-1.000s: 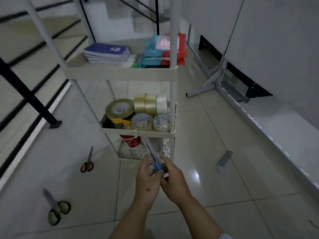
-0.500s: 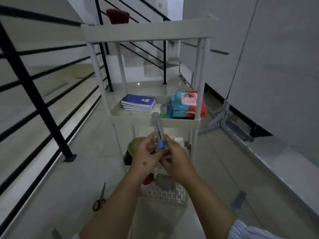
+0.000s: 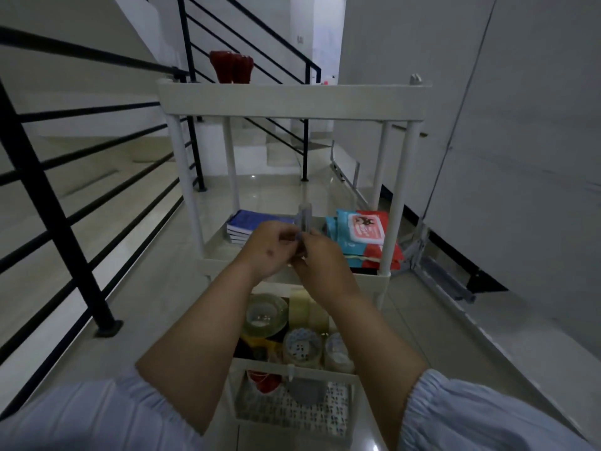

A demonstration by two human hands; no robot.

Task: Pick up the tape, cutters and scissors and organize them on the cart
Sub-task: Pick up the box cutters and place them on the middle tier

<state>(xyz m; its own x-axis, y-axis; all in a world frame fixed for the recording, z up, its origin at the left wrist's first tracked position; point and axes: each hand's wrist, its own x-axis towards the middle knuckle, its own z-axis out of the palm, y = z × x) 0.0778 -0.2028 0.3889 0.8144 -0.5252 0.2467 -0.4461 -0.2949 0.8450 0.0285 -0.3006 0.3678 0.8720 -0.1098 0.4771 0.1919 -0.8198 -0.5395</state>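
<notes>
**Two hands hold one cutter over the white cart**

We see a shiny, pale tiled floor (image 3: 156, 288) in a dim room; a black railing (image 3: 65, 229) runs along the left side, and stairs with a second black rail go up at the back; a big plain white wall (image 3: 520, 125) stands on the right; a grey metal stand (image 3: 422, 255) sits on the floor by that wall.

The white cart (image 3: 292, 102) stands in the middle, right in front of us; we count four shelves on it, one above the other.

On the top shelf we see one dark red thing (image 3: 231, 67), at the back left; we cannot tell what it is.

On the second shelf we see one stack of blue books (image 3: 242, 224) on the left and one pile of blue and red packs (image 3: 364, 232) on the right.

On the third shelf lie the tape rolls (image 3: 292, 327); we count five that show, packed close together; some are clear and some are pale yellow.

On the bottom shelf we see one red thing (image 3: 263, 380) and one grey thing (image 3: 307, 390); both are too blurry to name.

We see one cutter (image 3: 305, 216); it is up in the air above the second shelf, and it points up; the left hand (image 3: 271, 252) and the right hand (image 3: 320, 258) meet around its lower end; both grips have curled fingers pinching it tight; only its top end pokes out above them; both arms have light blue sleeves (image 3: 487, 415).
</notes>
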